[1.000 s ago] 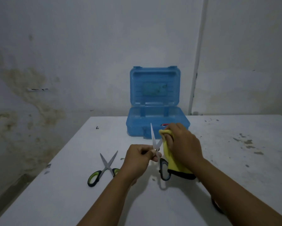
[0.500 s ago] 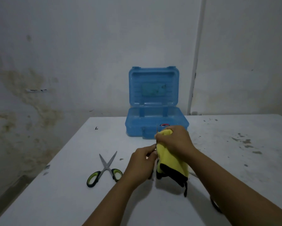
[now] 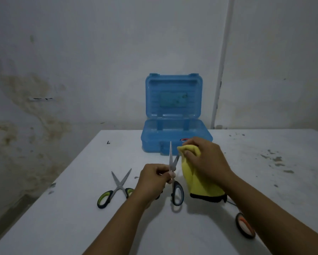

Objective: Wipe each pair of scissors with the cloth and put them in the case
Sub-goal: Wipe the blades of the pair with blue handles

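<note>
Bare utility rm or storeroom, can't tell which: stained, peeling wall (image 3: 35,111), pipe (image 3: 221,70) in corner, scuffed white surface (image 3: 264,181).

Grey-handled scissors (image 3: 173,173) are held blades-up in the left hand (image 3: 153,181); one blade is pinched in the yellow cloth (image 3: 196,177) by the right hand (image 3: 207,159). The blue case (image 3: 174,129) stands open on the bench (image 3: 81,208).

Translucent glossy blue plastic case (image 3: 174,111), matt metal scissor blades (image 3: 171,157), soft yellow cloth (image 3: 196,181), scuffed white table (image 3: 81,208).

Bare table (image 3: 264,172) right of open case (image 3: 173,100); green-handled scissors (image 3: 116,188) obstructing left.
</note>
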